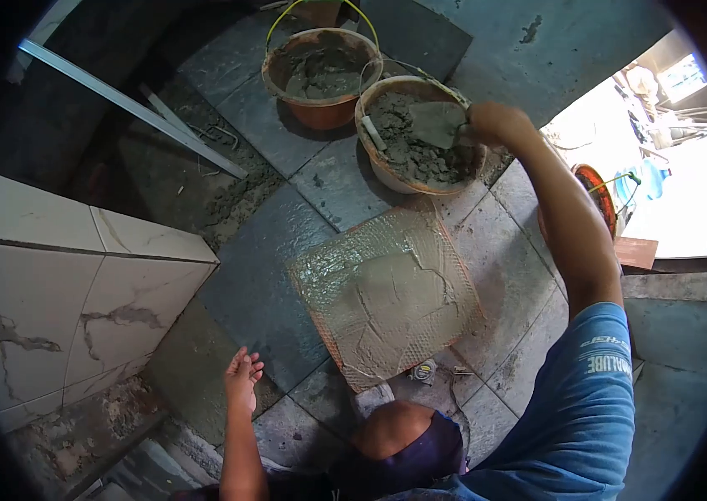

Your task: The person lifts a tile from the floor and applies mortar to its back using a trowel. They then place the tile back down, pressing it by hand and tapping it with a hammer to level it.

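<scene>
My right hand (497, 125) is closed around the handle of a trowel (433, 125), whose grey-smeared blade lies over the wet mortar (428, 163) in the nearer bucket (414, 185). A white handle grip rests against this bucket's left inner side. Below it, a square tile (332, 346) lies back side up, its ribbed underside coated with a patch of grey mortar (395, 292) spread thickest at the middle. My left hand (242, 377) hovers left of the tile with loosely curled fingers apart, holding nothing.
A second mortar bucket (320, 113) with a yellow handle stands behind. A tape measure (424, 371) lies at the tile's near edge, close to my knee (395, 430). White marbled tiles (27, 309) face a low wall at left. Another bucket (595, 196) stands by the bright doorway.
</scene>
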The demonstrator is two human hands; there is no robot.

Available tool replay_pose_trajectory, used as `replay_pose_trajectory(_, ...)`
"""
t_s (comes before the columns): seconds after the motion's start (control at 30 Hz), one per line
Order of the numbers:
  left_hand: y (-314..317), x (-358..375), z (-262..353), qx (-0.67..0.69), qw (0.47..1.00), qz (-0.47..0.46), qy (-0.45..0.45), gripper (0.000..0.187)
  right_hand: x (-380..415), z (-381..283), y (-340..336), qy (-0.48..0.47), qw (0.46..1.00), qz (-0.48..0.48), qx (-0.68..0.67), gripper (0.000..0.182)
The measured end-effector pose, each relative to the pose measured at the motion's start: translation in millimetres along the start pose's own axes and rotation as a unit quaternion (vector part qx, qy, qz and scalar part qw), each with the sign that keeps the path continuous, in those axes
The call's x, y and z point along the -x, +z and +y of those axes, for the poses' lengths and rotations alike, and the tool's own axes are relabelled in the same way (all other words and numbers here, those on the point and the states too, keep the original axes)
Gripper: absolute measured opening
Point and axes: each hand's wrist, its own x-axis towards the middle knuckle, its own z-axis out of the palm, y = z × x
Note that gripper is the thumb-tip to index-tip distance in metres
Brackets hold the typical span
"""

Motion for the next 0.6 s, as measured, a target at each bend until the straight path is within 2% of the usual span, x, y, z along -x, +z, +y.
replay_pose_trajectory(0.07,1.2,0.9,4.7,0.002,1.0,0.004,0.005,0.035,16.9,-9.5,-17.6,0.054,0.997,0.022,0.042,0.032)
replay_pose_trajectory(0.1,1.3,0.9,5.8,0.006,1.0,0.003,0.012,0.035,17.0,-6.1,-15.9,0.049,0.998,0.023,0.043,0.032)
replay_pose_trajectory(0.17,-3.5,-0.8,4.0,0.014,1.0,0.007,0.015,0.035,16.0,9.2,-11.9,0.039,0.988,0.12,0.085,0.033)
replay_pose_trajectory(0.27,-8.3,-3.5,-0.7,0.013,1.0,0.009,0.01,0.034,23.9,-5.2,-12.5,0.039,0.982,0.144,0.113,0.027)
replay_pose_trajectory(0.37,-6.9,-2.0,-3.0,0.011,1.0,0.011,0.006,0.033,31.7,-40.1,3.7,0.06,0.979,0.119,0.152,0.017)
replay_pose_trajectory(0.47,-6.0,-0.2,-0.7,0.015,1.0,0.011,0.006,0.032,31.3,-38.3,14.5,0.053,0.974,0.156,0.153,0.017)
replay_pose_trajectory(0.5,-5.5,0.1,-1.2,0.017,1.0,0.012,0.005,0.031,33.5,-31.4,10.6,0.032,0.965,0.2,0.166,0.024)
replay_pose_trajectory(0.6,-8.0,-1.1,-3.1,0.018,1.0,0.01,0.005,0.032,36.2,-20.0,-6.9,0.051,0.978,0.178,0.095,0.028)
